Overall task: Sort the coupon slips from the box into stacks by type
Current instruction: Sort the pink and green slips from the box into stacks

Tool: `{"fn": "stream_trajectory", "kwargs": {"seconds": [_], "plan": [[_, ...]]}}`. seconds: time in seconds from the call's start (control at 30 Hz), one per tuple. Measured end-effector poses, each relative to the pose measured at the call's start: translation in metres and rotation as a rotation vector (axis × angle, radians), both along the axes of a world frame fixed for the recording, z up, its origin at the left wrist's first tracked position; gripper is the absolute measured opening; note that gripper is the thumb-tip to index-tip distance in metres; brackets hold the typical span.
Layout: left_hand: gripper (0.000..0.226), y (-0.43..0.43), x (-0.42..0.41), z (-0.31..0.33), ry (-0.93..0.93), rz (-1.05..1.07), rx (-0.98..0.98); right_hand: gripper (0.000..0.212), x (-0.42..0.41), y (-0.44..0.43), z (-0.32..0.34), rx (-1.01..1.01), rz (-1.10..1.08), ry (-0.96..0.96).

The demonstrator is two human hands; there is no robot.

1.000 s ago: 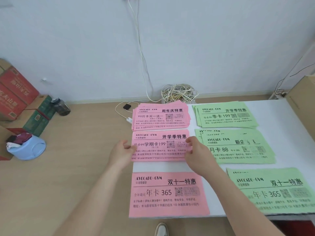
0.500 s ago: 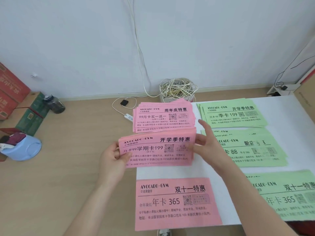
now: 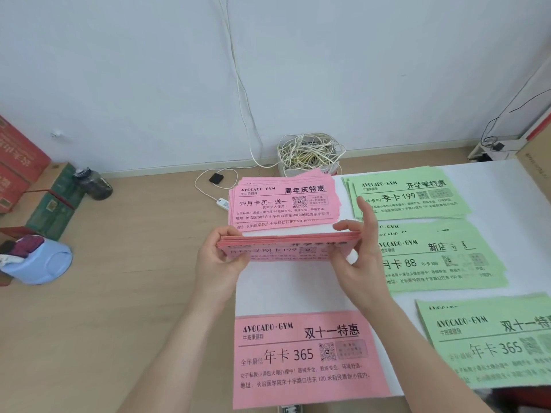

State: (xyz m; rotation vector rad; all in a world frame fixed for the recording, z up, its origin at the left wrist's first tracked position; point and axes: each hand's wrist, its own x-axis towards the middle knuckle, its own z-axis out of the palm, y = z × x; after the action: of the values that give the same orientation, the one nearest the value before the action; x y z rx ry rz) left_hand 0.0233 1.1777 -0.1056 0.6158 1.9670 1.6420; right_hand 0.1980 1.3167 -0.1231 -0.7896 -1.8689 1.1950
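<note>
Currently both hands clamp one pink coupon stack, lifted off the white table and tilted nearly edge-on: left hand pinches its left end, right hand its right end, index finger pointing up. Relative to that held stack, the pink anniversary stack lies just behind, the pink 365 stack in front, and three green stacks lie to its right.

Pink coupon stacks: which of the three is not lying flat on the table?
The middle pink stack: the left hand and right hand grip its ends, tilted. The far pink stack and near pink stack lie flat.
</note>
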Motion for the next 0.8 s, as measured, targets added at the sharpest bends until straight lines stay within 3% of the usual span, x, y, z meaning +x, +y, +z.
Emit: {"fn": "stream_trajectory", "kwargs": {"seconds": [0.17,0.33,0.7,0.8], "plan": [[0.046,0.007,-0.001,-0.007,-0.068,0.068,0.031,0.087,-0.005,0.001,0.002,-0.265,-0.097,0.152],[0.039,0.016,0.004,-0.005,-0.117,0.079,0.036,0.079,-0.012,-0.002,0.002,-0.428,-0.04,0.245],[0.035,0.018,0.006,-0.011,-0.142,0.064,0.152,0.02,-0.012,0.004,0.006,-0.444,0.001,0.211],[0.034,0.014,0.005,-0.011,-0.122,0.041,0.15,0.024,-0.003,0.009,0.003,-0.422,0.022,0.155]]}}
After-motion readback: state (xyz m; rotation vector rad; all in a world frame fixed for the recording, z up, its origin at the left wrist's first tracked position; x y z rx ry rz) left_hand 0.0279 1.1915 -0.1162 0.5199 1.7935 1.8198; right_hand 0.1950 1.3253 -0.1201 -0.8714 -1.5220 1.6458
